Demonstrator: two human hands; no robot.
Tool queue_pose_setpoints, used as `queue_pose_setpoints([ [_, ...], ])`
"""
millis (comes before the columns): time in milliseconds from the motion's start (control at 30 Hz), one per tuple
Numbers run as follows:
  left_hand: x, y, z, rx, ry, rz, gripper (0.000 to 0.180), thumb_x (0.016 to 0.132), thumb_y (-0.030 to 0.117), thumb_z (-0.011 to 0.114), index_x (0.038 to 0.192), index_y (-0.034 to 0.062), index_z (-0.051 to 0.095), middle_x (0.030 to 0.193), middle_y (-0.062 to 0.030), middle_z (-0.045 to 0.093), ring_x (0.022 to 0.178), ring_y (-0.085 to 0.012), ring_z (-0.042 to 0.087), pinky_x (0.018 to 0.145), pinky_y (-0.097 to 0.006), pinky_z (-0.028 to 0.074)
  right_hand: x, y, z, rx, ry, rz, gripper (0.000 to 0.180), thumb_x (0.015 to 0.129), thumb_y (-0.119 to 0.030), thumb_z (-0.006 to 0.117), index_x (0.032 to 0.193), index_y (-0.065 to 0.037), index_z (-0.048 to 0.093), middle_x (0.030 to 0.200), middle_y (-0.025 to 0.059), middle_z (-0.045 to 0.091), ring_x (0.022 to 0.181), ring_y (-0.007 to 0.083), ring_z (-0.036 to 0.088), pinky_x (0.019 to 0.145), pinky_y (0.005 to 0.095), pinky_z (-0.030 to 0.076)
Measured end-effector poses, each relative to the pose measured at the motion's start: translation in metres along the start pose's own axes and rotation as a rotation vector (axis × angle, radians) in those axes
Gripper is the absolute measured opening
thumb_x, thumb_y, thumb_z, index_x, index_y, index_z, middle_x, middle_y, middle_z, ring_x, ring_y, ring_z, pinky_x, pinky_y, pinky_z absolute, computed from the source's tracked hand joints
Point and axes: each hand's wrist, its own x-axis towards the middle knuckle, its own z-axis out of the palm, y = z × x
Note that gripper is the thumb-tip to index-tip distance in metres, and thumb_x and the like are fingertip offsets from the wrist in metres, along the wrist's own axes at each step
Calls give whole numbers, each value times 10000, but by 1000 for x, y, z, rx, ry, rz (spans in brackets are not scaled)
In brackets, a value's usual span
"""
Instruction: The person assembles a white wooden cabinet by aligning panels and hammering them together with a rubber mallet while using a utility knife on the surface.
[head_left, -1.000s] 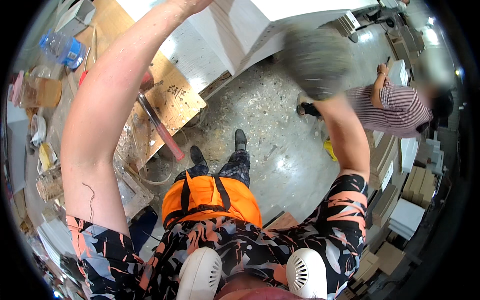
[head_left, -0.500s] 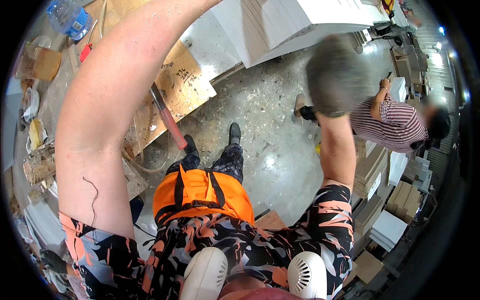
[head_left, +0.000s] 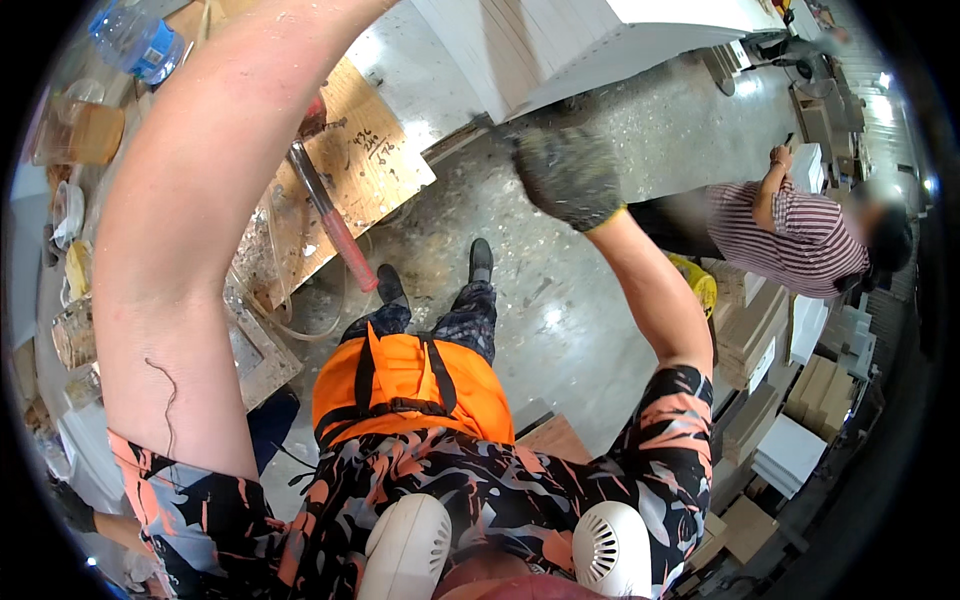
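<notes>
My right hand (head_left: 568, 178) wears a dark grey glove with a yellow-edged cuff. It hangs in front of the white panelled piece (head_left: 560, 50), just below its near corner and apart from it. Motion smears its fingers, so their pose and anything in them cannot be made out. My left forearm reaches up past the top edge, and the left hand lies outside the picture. Beside that forearm, a hammer-like tool (head_left: 335, 220) with a dark shaft and red grip rests on the wooden board (head_left: 375, 150), its grip jutting over the edge. My arm partly covers its red head end.
A blue-tinted plastic bottle (head_left: 135, 40) and a tub of brownish liquid (head_left: 90, 130) stand at the far left. A person in a striped shirt (head_left: 785, 235) stands at the right. Stacked boards (head_left: 745, 330) line that side. An orange apron (head_left: 410, 380) hangs at my waist.
My right hand has swung left and slightly down, away from the striped-shirt person. My left arm has shifted slightly left, uncovering more of the tool's red head end.
</notes>
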Motion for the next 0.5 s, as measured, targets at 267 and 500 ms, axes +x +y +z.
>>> queue_pose_setpoints([
  [267, -3, 6, -10, 39, -4, -4, 372, 988, 300, 454, 1126, 88, 726, 1217, -88, 685, 1229, -245, 565, 1181, -472, 192, 6, 35, 12, -31, 50, 115, 241, 842, -147, 597, 1031, 0, 627, 745, 93, 656, 606, 266, 629, 519, 444, 496],
  [500, -2, 10, -1, 9, 32, 57, 354, 977, 254, 478, 1124, 45, 723, 1227, -119, 678, 1191, -246, 588, 1132, -362, 307, -23, 13, 63, -134, -88, -101, 186, 787, -149, 637, 967, -100, 637, 815, 108, 606, 710, 261, 597, 618, 400, 486],
])
